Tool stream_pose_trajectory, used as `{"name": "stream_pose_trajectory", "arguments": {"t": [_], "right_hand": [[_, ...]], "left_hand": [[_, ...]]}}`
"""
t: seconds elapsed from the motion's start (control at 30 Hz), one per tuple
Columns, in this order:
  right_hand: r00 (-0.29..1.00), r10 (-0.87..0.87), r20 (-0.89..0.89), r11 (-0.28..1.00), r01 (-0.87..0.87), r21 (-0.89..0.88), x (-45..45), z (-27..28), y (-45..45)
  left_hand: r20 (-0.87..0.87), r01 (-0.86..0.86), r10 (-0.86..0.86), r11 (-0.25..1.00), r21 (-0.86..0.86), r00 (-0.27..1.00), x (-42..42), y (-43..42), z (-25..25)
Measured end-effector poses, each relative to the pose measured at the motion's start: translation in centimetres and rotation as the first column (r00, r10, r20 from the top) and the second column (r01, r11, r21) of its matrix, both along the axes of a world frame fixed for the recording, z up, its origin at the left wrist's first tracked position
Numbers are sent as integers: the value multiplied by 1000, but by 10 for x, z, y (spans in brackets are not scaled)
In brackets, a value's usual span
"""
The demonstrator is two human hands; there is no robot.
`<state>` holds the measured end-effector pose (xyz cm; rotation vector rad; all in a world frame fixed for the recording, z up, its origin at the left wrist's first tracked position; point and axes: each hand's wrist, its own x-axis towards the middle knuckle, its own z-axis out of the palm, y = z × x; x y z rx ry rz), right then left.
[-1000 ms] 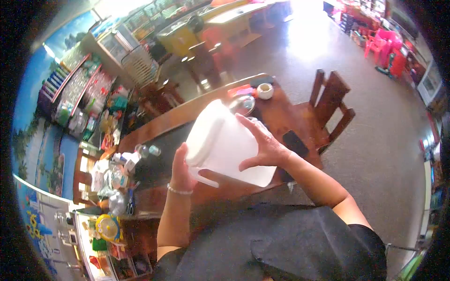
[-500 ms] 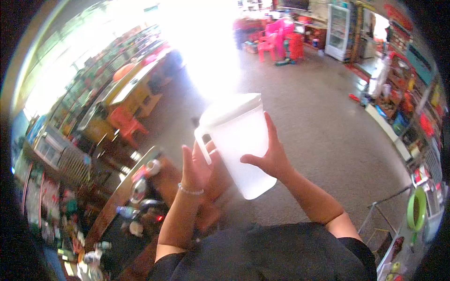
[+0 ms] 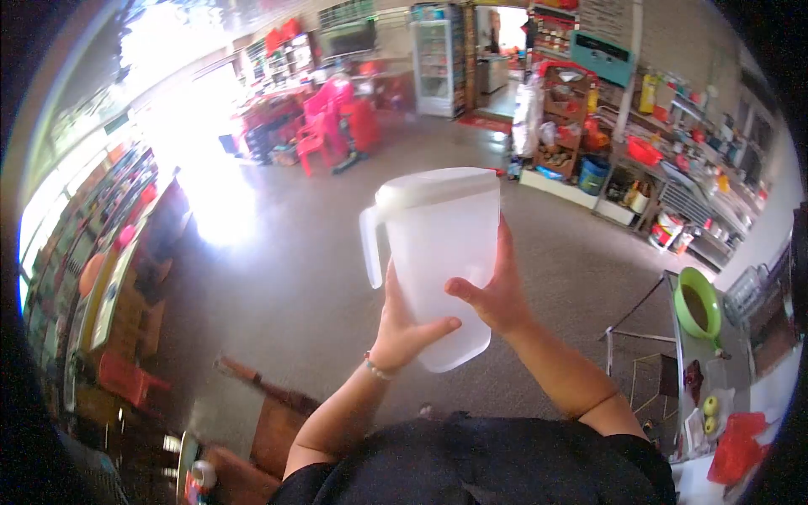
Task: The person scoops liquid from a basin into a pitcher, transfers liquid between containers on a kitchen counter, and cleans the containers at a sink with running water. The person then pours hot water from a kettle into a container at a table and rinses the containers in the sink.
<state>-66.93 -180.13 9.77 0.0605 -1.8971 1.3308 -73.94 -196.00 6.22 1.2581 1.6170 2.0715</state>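
A translucent white plastic pitcher [image 3: 442,244] with a lid is held up in front of my chest, tilted slightly. Its handle [image 3: 370,248] points to the left, free of my fingers. My left hand [image 3: 408,328] wraps the lower left side, with the thumb lying across the front. On the right side, my right hand [image 3: 499,290] grips the body, its thumb also on the front face. Most of the fingers are hidden behind the pitcher. A beaded bracelet [image 3: 378,367] circles my left wrist.
At right stands a metal table with a green basin [image 3: 698,303] and a red bag [image 3: 737,449]. Shelves and a blue bucket [image 3: 593,174] line the far right wall. Pink-red chairs [image 3: 313,145] and a glass-door fridge [image 3: 434,67] are at the back. A wooden chair [image 3: 278,421] is at lower left.
My left hand, apart from the pitcher's body near its handle before, now grips its lower left side. The view has turned to the right; my right hand keeps its hold.
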Motion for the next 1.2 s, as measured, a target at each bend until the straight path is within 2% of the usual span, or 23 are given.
{"name": "stream_pose_trajectory", "arguments": {"t": [0.07,0.1,0.13,0.2,0.3,0.33,0.4,0.43,0.53,0.67,0.8,0.9,1.03,1.13,1.2], "right_hand": [[998,-58,-40,989,63,134,-26,7,30],[995,-83,-59,975,93,201,-39,12,46],[962,-217,-167,913,260,314,-47,21,60],[817,-415,-400,685,570,454,-61,45,85],[769,-520,-373,440,615,654,-77,93,112],[779,-532,-334,422,585,693,-84,98,124],[798,-551,-245,391,506,769,-102,104,154],[802,-495,-333,450,565,692,-114,100,176],[748,-552,-368,405,626,666,-133,93,229],[734,-564,-378,408,645,646,-151,79,321],[709,-600,-371,362,654,664,-157,80,411],[697,-646,-311,328,621,712,-160,84,484],[745,-620,-248,347,543,765,-174,95,579],[752,-605,-262,359,551,753,-187,91,654],[752,-625,-209,351,510,786,-191,89,704]], "left_hand": [[95,67,-70,997,29,993,-33,37,4],[81,84,-87,995,46,993,-51,52,4],[105,120,-123,992,36,987,-64,67,8],[160,192,-190,981,-1,969,-90,97,17],[-27,188,-196,966,-180,980,-125,144,6],[-24,208,-216,961,-185,976,-132,160,5],[-10,242,-248,952,-188,969,-144,195,6],[-7,230,-235,955,-187,972,-149,211,10],[15,297,-300,933,-202,954,-167,269,7],[-16,289,-302,923,-256,953,-187,361,3],[-176,279,-338,915,-292,925,-208,467,14],[-174,324,-367,917,-232,914,-222,549,-1],[-312,141,-183,978,-151,933,-237,642,7],[-301,128,-173,979,-161,938,-246,713,12],[-292,199,-243,965,-172,925,-258,766,5]]}}
